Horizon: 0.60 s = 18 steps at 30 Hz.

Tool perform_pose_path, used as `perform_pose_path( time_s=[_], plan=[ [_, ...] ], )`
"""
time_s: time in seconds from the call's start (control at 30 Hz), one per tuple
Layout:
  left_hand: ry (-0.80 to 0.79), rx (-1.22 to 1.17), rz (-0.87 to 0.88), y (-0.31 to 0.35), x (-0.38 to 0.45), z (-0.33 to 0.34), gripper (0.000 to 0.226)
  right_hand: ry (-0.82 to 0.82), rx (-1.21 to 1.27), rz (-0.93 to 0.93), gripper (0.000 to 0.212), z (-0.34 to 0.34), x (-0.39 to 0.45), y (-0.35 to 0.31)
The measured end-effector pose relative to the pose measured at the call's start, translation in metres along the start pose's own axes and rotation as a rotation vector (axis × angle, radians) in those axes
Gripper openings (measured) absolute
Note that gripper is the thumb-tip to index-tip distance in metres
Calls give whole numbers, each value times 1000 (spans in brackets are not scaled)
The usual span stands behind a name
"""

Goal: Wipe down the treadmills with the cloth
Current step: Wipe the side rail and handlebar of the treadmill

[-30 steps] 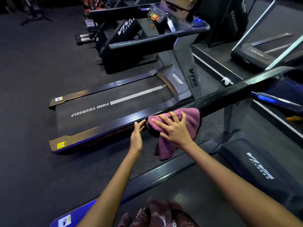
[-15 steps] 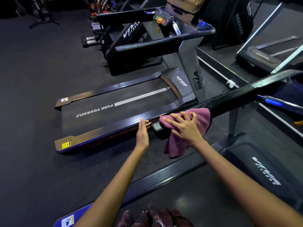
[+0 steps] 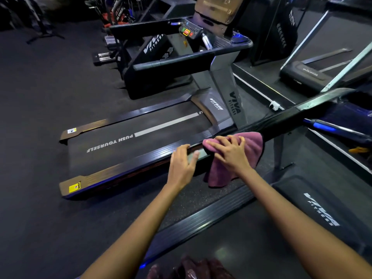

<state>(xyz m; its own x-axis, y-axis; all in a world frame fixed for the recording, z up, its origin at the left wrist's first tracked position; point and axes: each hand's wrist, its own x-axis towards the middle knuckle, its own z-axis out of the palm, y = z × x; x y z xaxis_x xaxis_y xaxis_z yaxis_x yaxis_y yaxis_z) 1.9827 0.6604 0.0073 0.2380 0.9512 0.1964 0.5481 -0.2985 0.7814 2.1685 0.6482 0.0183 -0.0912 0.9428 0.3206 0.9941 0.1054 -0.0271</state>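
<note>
Cloth [image 3: 252,147] slid w/ right hand [image 3: 231,156] along handrail [image 3: 298,115] (left hand [image 3: 182,167] open).

At frame centre, the right hand [image 3: 231,156] grips a maroon cloth [image 3: 251,146] draped over a black treadmill handrail [image 3: 285,117]. The left hand [image 3: 181,166] hovers beside its end, fingers relaxed.

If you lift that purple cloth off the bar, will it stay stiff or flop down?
Probably flop: the cloth already droops over the handrail. It looks soft and light, bunching under the right hand.
</note>
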Motion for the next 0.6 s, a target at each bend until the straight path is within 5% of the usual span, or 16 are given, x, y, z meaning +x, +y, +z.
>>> perform_pose_path(
  time_s=[0.1, 0.27, 0.37, 0.47, 0.6],
  plan=[
    [-58, 258, 134, -1, 0, 11, 80, -16, 31, 112, 47, -1, 1, -27],
    [8, 525, 302, -14, -1, 20, 75, 8, -10, -166, 47, 4, -11, 21],
    [91, 567, 427, -19, 2, 22, 65, -122, 42, 21, 55, -4, 2, 31],
    [207, 533, 532, -22, 3, 25, 53, -50, 47, 215, 58, -1, 9, -4],
    [289, 490, 603, -26, 5, 27, 47, 9, 56, 123, 46, 8, -8, -19]
  ],
)
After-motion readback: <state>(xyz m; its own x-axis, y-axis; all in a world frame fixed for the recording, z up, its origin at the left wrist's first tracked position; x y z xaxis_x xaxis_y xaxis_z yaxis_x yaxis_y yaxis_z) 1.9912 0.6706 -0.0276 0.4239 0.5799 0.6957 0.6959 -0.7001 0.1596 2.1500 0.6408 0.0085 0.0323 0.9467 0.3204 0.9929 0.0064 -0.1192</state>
